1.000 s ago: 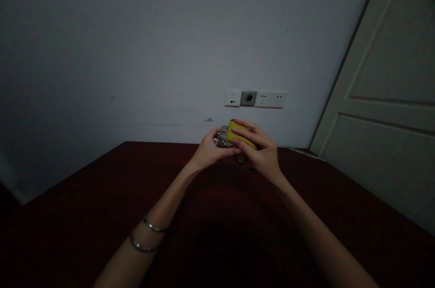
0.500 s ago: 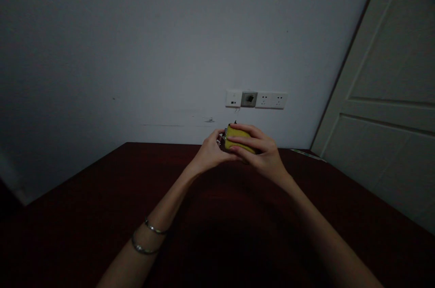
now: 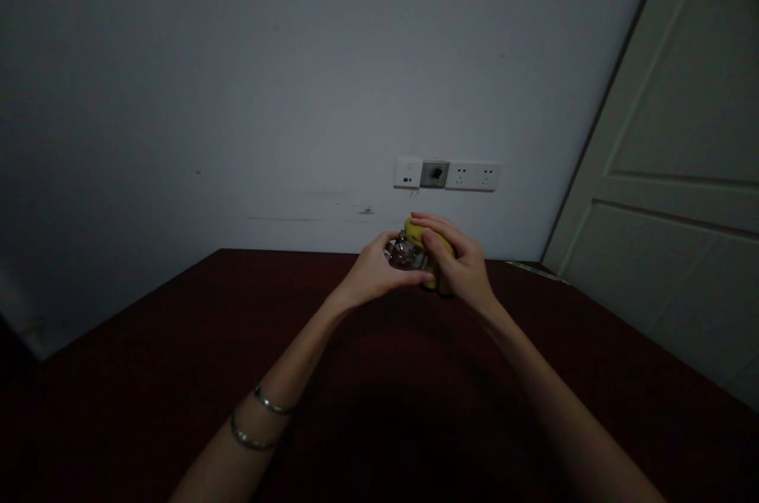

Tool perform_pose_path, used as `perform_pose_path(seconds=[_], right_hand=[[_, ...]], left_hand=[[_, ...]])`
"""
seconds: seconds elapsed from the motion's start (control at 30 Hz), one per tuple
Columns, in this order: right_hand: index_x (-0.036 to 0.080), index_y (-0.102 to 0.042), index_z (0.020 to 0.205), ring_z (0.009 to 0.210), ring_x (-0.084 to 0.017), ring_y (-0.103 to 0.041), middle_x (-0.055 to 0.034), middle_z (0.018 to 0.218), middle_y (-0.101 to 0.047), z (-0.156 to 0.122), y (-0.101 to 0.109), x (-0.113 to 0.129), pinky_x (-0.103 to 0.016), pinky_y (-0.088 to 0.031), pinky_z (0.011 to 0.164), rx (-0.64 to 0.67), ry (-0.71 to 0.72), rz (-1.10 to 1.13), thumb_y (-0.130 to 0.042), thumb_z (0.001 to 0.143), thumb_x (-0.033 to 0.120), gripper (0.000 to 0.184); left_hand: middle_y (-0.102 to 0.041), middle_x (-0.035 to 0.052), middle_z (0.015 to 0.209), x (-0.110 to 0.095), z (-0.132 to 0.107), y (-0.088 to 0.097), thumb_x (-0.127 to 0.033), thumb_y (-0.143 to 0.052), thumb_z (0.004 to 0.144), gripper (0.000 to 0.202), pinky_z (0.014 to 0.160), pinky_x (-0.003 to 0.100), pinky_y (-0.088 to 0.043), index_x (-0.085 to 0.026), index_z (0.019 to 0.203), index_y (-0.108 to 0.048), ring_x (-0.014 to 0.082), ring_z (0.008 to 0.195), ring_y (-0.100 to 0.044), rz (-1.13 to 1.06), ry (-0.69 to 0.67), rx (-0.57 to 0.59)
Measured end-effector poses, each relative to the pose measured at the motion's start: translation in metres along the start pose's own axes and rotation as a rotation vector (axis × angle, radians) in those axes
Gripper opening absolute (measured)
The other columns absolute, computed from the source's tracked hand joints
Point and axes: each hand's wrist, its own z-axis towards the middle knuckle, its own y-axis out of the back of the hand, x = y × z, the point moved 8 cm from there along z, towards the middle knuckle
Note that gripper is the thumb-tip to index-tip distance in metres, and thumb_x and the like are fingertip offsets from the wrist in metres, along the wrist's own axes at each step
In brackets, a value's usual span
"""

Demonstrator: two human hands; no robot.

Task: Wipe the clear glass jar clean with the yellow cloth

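My left hand (image 3: 375, 267) is closed around a small, clear, glass-like object (image 3: 405, 254) with a shiny, uneven surface; its exact kind is too dark to make out. A yellow sponge (image 3: 417, 232) is in my right hand (image 3: 466, 262), bent and pressed against the right side of the clear piece. The fingers of the right hand wrap over the sponge, and its lower edge looks dark. Both hands meet above the far part of the dark red table (image 3: 249, 329). My right palm and fingers cover part of the sponge.
Behind the hands rises a pale wall (image 3: 285, 92) with a row of sockets and switches (image 3: 471, 175). A panelled door (image 3: 670, 171) stands at the right. Near the table's far right edge lies a flat, light strip (image 3: 537, 271).
My right hand has turned the sponge from a flat face toward me to a bent position at the side, uncovering more of the clear object. The left hand has shifted slightly right.
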Motion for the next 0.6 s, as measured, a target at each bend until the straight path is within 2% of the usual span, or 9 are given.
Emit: perform_pose_path(seconds=[0.1,0.23,0.4,0.5,0.6], right_hand=[[0.03,-0.064,0.111,0.122,-0.021,-0.05,-0.0042,0.128,-0.058,0.0,-0.003,-0.006,-0.046,-0.038,0.104,0.125,-0.008,0.086,-0.048,0.089,0.042,0.029],[0.032,-0.051,0.128,0.134,-0.025,-0.036,-0.0045,0.146,-0.039,-0.004,-0.008,-0.003,-0.048,-0.029,0.11,0.283,0.026,0.105,-0.053,0.085,0.044,0.045],[0.03,-0.034,0.138,0.138,-0.027,-0.027,-0.0094,0.15,-0.027,-0.011,-0.017,0.009,-0.051,-0.025,0.112,0.362,0.131,-0.116,-0.071,0.071,0.034,0.076],[0.028,-0.031,0.14,0.138,-0.027,-0.027,-0.0116,0.149,-0.027,-0.013,-0.022,0.015,-0.051,-0.026,0.112,0.351,0.216,-0.179,-0.072,0.069,0.033,0.082],[0.029,-0.029,0.14,0.138,-0.028,-0.027,-0.0116,0.149,-0.025,-0.014,-0.024,0.013,-0.052,-0.027,0.111,0.32,0.228,-0.186,-0.073,0.07,0.033,0.082]], left_hand=[[-0.064,0.0088,0.096,0.006,0.001,-0.001,-0.034,-0.083,0.052,0.066,0.072,0.035,-0.052,-0.013,0.106,-0.052,0.0189,0.082,-0.062,-0.103,0.049,0.028],[-0.062,0.0079,0.095,0.018,0.003,-0.002,-0.041,-0.081,0.055,0.065,0.057,0.027,-0.051,-0.013,0.106,-0.052,0.0155,0.073,-0.061,-0.212,0.127,0.076],[-0.063,0.0036,0.084,0.016,0.002,0.001,-0.043,-0.079,0.058,0.051,0.065,0.026,-0.048,-0.013,0.093,-0.059,0.0123,0.071,-0.059,-0.307,0.127,0.08],[-0.063,0.0025,0.08,0.013,0.0,-0.002,-0.043,-0.078,0.059,0.046,0.067,0.025,-0.046,-0.013,0.088,-0.06,0.0114,0.07,-0.058,-0.37,0.147,0.096],[-0.062,0.0021,0.078,0.012,-0.001,-0.005,-0.044,-0.078,0.06,0.044,0.067,0.025,-0.045,-0.013,0.086,-0.06,0.0112,0.069,-0.057,-0.39,0.157,0.116]])
